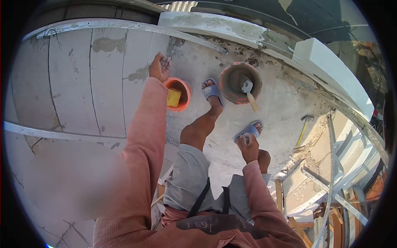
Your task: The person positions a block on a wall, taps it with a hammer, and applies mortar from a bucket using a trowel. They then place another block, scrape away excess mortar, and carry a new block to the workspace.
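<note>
My left hand (160,67) is raised beside the block wall, just above the rim of a small orange bucket (187,89). Its fingers are loosely bent and apart, with nothing visible in them. Inside that bucket is a yellow sponge (173,97). My right hand (248,149) is closed in front of my right knee, overlapping a blue sandal (255,126) in view. Whatever its fingers may hold is hidden. Ahead of my feet stands a larger bucket (223,88) of grey mortar, with a wooden-handled trowel (252,101) resting in it.
A wall of pale blocks (70,82) rises on the left, crossed by long metal straightedges (103,24). A yellow-handled hammer (303,131) lies on the right. Wood pieces and metal strips (335,196) crowd the lower right. A white curved ledge (219,24) borders the far side.
</note>
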The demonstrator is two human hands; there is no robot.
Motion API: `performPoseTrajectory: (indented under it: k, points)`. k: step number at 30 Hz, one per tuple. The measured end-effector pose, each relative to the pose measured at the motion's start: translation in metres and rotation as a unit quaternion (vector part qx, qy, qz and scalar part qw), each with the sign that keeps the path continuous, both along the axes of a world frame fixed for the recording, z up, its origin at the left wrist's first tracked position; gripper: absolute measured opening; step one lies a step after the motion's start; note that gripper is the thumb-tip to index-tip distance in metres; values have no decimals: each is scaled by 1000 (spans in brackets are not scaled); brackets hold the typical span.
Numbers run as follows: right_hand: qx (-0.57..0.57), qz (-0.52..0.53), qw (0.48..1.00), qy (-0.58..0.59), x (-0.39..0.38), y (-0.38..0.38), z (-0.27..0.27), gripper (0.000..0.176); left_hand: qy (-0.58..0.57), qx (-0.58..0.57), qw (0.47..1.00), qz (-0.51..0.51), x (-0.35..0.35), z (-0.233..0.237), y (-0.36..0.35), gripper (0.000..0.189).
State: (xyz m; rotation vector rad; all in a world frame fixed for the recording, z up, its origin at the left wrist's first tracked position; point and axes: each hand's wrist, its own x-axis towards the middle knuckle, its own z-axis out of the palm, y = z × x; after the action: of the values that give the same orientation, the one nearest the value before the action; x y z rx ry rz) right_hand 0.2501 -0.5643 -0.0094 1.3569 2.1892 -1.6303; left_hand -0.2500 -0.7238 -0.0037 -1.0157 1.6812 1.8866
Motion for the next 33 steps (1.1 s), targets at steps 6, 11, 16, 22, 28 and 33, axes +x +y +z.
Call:
performPoseTrajectory:
  k: [6, 11, 16, 22, 28, 33]
  points:
    - [-73, -34, 988, -135, -54, -2, 21, 26, -26, -1, 999, 44, -106, -85, 0, 29]
    - [-117, -76, 955, -263, -121, -11, 37, 29, -48, -6, 994, 95, -184, -156, -8, 35]
    - [-140, -26, 957, -254, -180, -28, 65, 29, -34, 33, 994, 101, -203, -162, 13, 43]
    - [-214, -47, 932, -287, -234, -28, 92, 29, -31, 57, 985, 159, -210, -166, 20, 41]
    - [-81, 5, 990, -111, -359, 30, 118, 22, -49, 123, 970, 205, -211, -176, 8, 32]
    - [-131, 87, 982, 108, -559, 84, 91, 17, -70, 181, 956, 219, -217, -182, 2, 27]
